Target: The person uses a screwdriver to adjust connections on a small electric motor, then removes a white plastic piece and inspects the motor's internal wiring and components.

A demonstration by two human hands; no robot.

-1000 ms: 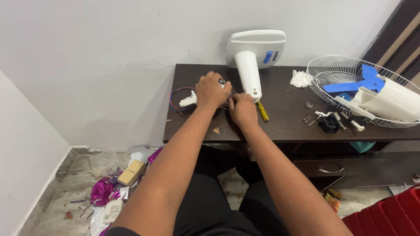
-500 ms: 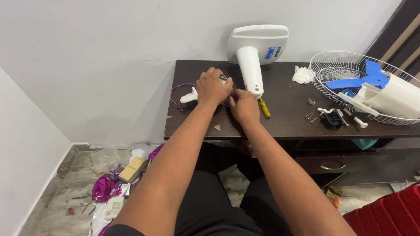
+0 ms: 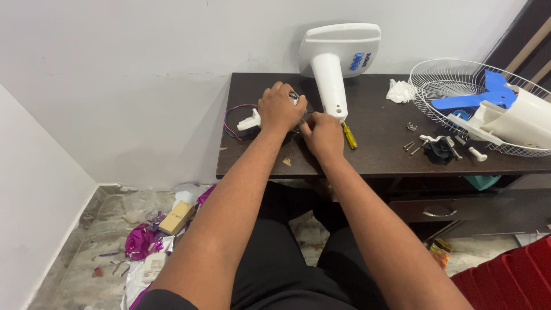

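- Left hand (image 3: 279,107) clamped over one small motor (image 3: 250,123) near the table's (image 3: 373,163) left edge
- Right hand (image 3: 323,135) pinched shut beside it, can't tell on what
- One screwdriver (image 3: 349,135), one fan base (image 3: 336,57), one grille (image 3: 459,92), few screws (image 3: 411,146)
- Dark wood, white wall, littered floor

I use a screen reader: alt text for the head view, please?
Both hands, left hand and right hand, grip a small wired part on a dark table, beside a white fan base and wire fan guard.

Dark table (image 3: 373,161) (fan parts (image 3: 338,63) atop).
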